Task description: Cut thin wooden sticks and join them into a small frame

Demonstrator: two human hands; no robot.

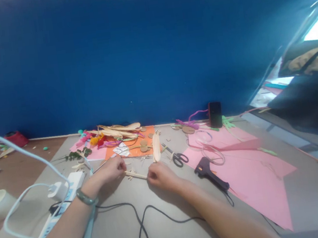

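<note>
My left hand (111, 170) and my right hand (160, 176) both pinch the ends of a thin pale wooden stick (136, 174) that lies just above the grey table (123, 225). A green band sits on my left wrist. A wide flat wooden stick (156, 147) stands on edge just beyond my right hand. Black scissors (178, 158) lie to the right of it.
A black glue gun (210, 174) rests on pink paper (250, 169), its cord looping across the table. A white power strip (63, 203) with white cables lies at left. Orange paper (133, 145) carries sticks, wooden discs and colourful bits. A dark phone (215, 114) leans against the blue partition.
</note>
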